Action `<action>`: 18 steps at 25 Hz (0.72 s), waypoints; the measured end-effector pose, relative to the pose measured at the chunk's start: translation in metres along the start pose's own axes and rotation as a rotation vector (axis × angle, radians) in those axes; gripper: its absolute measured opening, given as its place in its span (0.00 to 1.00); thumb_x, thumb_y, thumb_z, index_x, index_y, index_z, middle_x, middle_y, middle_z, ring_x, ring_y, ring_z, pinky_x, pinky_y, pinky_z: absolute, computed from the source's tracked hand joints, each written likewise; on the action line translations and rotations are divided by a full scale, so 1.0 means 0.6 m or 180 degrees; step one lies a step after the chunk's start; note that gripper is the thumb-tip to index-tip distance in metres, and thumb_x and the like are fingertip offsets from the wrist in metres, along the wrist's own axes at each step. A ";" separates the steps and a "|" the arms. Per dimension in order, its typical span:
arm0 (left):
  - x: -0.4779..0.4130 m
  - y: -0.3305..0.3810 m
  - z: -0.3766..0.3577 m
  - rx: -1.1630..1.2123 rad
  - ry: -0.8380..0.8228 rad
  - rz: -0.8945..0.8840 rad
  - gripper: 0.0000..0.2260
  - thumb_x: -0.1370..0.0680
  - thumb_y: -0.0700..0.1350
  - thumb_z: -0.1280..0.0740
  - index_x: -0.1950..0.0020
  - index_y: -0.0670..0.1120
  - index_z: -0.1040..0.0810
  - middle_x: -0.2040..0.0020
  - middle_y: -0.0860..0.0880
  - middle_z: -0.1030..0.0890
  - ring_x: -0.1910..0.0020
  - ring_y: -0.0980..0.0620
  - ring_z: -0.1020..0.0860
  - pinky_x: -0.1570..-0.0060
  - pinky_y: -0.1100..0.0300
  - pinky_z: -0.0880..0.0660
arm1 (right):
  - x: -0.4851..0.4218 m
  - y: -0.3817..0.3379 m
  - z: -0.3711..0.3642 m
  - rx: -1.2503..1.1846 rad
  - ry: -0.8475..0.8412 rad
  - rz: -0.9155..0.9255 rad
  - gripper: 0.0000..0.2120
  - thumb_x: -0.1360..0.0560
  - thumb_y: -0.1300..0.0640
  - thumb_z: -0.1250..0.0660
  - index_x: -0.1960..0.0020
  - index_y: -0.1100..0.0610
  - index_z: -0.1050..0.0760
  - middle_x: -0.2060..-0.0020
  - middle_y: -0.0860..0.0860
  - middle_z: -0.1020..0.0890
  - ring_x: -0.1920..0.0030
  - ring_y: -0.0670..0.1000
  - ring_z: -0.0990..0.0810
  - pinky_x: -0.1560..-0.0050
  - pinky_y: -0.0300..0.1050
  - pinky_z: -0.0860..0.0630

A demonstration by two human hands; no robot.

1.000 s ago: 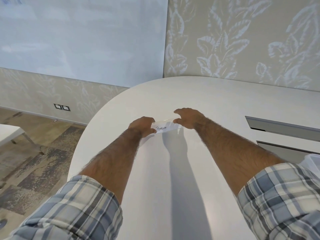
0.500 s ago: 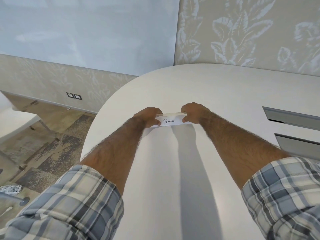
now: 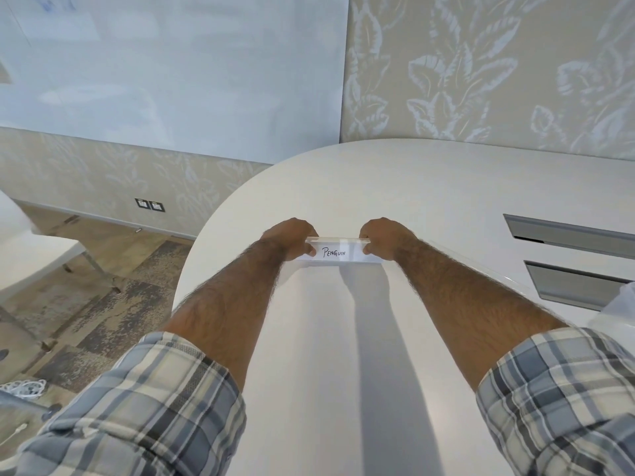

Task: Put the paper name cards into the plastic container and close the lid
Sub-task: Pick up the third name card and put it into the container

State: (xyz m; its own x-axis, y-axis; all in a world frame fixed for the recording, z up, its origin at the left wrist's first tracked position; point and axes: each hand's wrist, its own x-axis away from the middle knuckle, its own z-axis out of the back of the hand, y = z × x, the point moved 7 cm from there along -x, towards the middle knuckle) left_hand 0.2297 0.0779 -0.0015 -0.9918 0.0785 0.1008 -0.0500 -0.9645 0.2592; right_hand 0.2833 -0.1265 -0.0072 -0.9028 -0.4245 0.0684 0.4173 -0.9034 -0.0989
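Behind everything, from 9 round to 12 o'clock, a pale glossy wall panel [image 3: 171,73]; from 12 to 3 o'clock, beige wallpaper [image 3: 481,63] printed with pale leaves.

Below these, spreading from centre down to 6 o'clock and out to 3, a broad white tabletop [image 3: 429,187], its rounded end toward 10 o'clock.

At 8 o'clock, mottled brown and grey carpet [image 3: 103,280], with part of a white chair [image 3: 27,249] at 9.

Rising from 7 and 5 o'clock, the plaid left sleeve [image 3: 137,407] and right sleeve [image 3: 563,400]. Out of them, two bare forearms [image 3: 223,304] stretched toward centre, long shadows beneath them on the tabletop.

At 3 o'clock, set into the tabletop, two long grey slots [image 3: 567,231], one nearer than the other. At the frame edge beside the nearer one, a white translucent object [image 3: 623,297]; cannot tell what.

At centre, left hand [image 3: 292,235] and right hand [image 3: 385,235], knuckles up.

Between them the name card [image 3: 338,253], lettered PENGUIN, upright inside a clear holder [image 3: 338,239], lettering toward the camera, lower edge at the tabletop. Whether resting there or just lifted, cannot tell.

Left fingers [image 3: 308,232] curled over the card's 9 o'clock end, thumb on the front face; right fingers likewise pinching the 3 o'clock end.

At 9 o'clock, low on the wall, two small dark outlets [image 3: 149,205].
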 end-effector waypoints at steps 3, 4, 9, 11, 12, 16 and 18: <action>0.019 0.023 0.027 -0.0025 0.0036 -0.0068 0.18 0.25 0.50 0.28 0.35 0.56 0.21 0.40 0.54 0.21 0.39 0.49 0.24 0.46 0.50 0.24 | 0.038 0.002 0.030 -0.0017 0.0110 -0.0057 0.19 0.26 0.53 0.31 0.36 0.52 0.24 0.37 0.49 0.22 0.37 0.53 0.24 0.38 0.51 0.26; 0.025 0.034 0.037 -0.0033 0.0064 -0.0109 0.18 0.25 0.50 0.28 0.35 0.56 0.21 0.40 0.54 0.21 0.39 0.49 0.24 0.46 0.50 0.25 | 0.052 0.004 0.043 0.0008 0.0149 -0.0084 0.19 0.26 0.53 0.30 0.36 0.52 0.24 0.37 0.49 0.22 0.37 0.54 0.24 0.38 0.51 0.26; 0.051 0.112 0.079 -0.0009 0.0211 -0.0407 0.18 0.26 0.50 0.28 0.36 0.57 0.20 0.40 0.54 0.21 0.40 0.50 0.25 0.49 0.52 0.27 | 0.136 0.031 0.122 0.0170 0.0322 -0.0280 0.18 0.26 0.52 0.30 0.37 0.53 0.24 0.38 0.51 0.22 0.38 0.55 0.23 0.41 0.49 0.26; 0.060 0.151 0.094 0.0047 0.0252 -0.0499 0.17 0.26 0.50 0.27 0.37 0.58 0.20 0.43 0.54 0.20 0.43 0.51 0.24 0.49 0.52 0.26 | 0.175 0.050 0.153 0.0176 0.0409 -0.0402 0.18 0.26 0.53 0.29 0.37 0.53 0.23 0.39 0.51 0.21 0.39 0.55 0.22 0.44 0.48 0.27; 0.066 0.175 0.101 0.0044 0.0252 -0.0552 0.17 0.26 0.50 0.27 0.38 0.58 0.20 0.44 0.55 0.20 0.44 0.51 0.24 0.50 0.53 0.25 | 0.197 0.062 0.167 0.0192 0.0447 -0.0463 0.18 0.26 0.53 0.29 0.38 0.53 0.23 0.39 0.51 0.21 0.40 0.55 0.22 0.44 0.48 0.27; 0.092 0.272 0.117 0.0013 0.0305 -0.0760 0.16 0.26 0.50 0.27 0.39 0.58 0.19 0.45 0.55 0.20 0.45 0.51 0.23 0.47 0.50 0.23 | 0.275 0.118 0.210 0.0253 0.0589 -0.0601 0.17 0.26 0.53 0.29 0.39 0.52 0.23 0.40 0.51 0.20 0.40 0.55 0.22 0.44 0.48 0.27; 0.106 0.325 0.117 0.0031 0.0344 -0.0823 0.17 0.26 0.50 0.27 0.38 0.58 0.20 0.44 0.54 0.19 0.43 0.50 0.23 0.47 0.52 0.24 | 0.316 0.154 0.229 0.0265 0.0647 -0.0676 0.16 0.26 0.53 0.29 0.39 0.51 0.23 0.40 0.50 0.21 0.40 0.54 0.22 0.44 0.48 0.27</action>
State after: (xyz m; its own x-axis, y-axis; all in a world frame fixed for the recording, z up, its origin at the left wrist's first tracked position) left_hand 0.1653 -0.0875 0.1228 -0.9531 0.2938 -0.0726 -0.3024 -0.9135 0.2723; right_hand 0.1649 -0.2991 0.1328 -0.9695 -0.2123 -0.1221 0.2164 -0.9761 -0.0213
